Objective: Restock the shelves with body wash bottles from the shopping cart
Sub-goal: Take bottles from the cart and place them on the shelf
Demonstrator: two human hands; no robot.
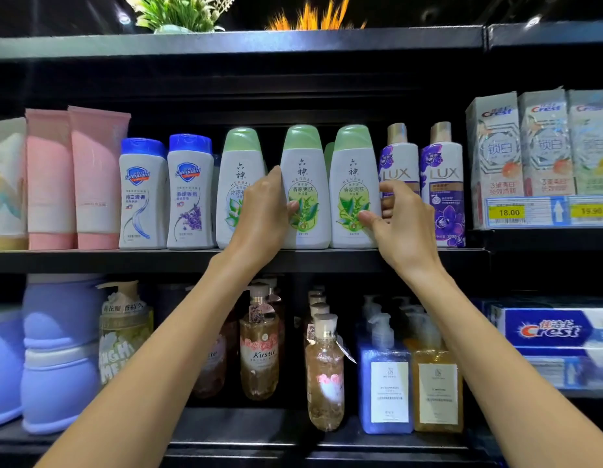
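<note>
Green-capped middle bottle point(305, 187) in left hand point(259, 214) fingers' grasp, right bottle point(354, 187) in right hand point(400, 224) fingers' grasp.

You have three herbal bottles point(305, 187) standing on the middle shelf point(124, 260). Left of them stand two Safeguard bottles point(166, 194), right of them two Lux bottles point(425, 184), with pump bottles point(408, 383) on the shelf below.

I'm standing in a shop: black shelves point(225, 260) packed with rows of body wash bottles point(305, 187), toothpaste boxes point(496, 146) on the right, and yellow price tags point(509, 212) clipped under them.
</note>
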